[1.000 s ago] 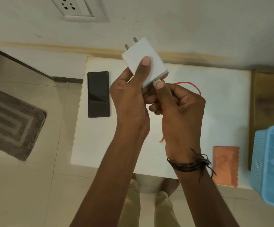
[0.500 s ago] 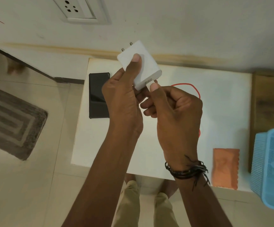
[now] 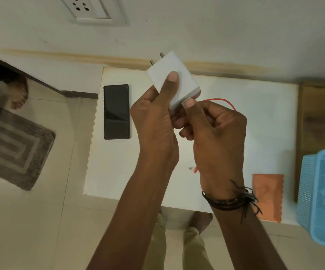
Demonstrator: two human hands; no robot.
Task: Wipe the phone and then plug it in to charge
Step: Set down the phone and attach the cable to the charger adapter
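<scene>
Hands: left on charger, right on cable; phone, cloth nearby

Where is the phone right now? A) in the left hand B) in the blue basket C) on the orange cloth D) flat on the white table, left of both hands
D: the phone lies flat on the white table, untouched, while the left hand grips the charger and the right hand pinches the red cable at its plug.

Black knotted cord bracelets with loose ends on the right wrist, khaki trousers, bare forearms
</scene>
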